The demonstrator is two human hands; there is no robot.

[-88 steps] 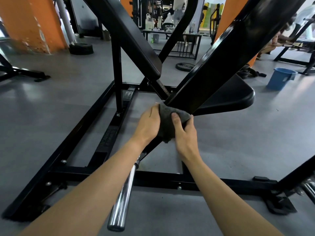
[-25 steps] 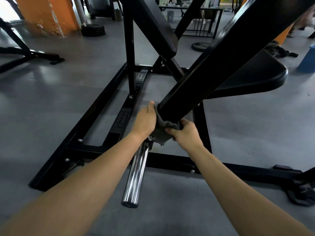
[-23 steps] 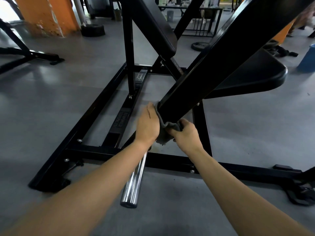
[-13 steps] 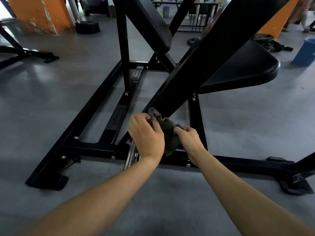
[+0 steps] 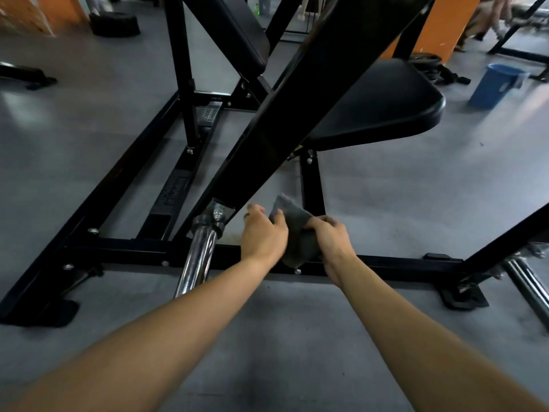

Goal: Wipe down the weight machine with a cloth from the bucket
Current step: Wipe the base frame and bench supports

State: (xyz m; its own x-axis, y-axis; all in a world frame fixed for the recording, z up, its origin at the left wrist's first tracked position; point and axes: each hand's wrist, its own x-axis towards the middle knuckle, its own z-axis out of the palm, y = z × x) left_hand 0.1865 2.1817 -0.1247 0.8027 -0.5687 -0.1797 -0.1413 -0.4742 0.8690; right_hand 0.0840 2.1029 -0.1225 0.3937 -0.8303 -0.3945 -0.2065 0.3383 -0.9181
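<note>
While my two hands are close together, both are closed on the crumpled dark grey cloth (image 5: 294, 230), which bunches between them low in front of the black steel weight machine (image 5: 133, 251). My left hand (image 5: 263, 233) curls its fingers over the cloth's left edge. The back of that hand hides the fingertips, so I cannot tell how firm the hold is. My right hand (image 5: 329, 236) grips the cloth's right side with curled fingers. The hands do not touch each other.

The cloth's upper corner stands just beside the lower end of the slanted black lever arm (image 5: 297, 114). I cannot tell whether it touches the arm. The lower part of the cloth overlaps the base cross-member in this view.

A polished chrome sleeve bar (image 5: 199, 257) projects from the foot of the lever arm, to the left of my left hand. Its near end is hidden behind my left forearm. A second chrome bar (image 5: 528, 281) at the right is cut off by the frame edge.

The black padded seat (image 5: 377, 105) lies beyond the lever arm, and the arm covers part of it. The black padded backrest (image 5: 237, 31) is cut off at the top.

The blue plastic bucket (image 5: 496, 86) stands on the grey floor (image 5: 416, 203) at upper right, well apart from my hands. Its contents are not visible. Beyond it, a blurred person (image 5: 490, 16) is too indistinct to describe.
</note>
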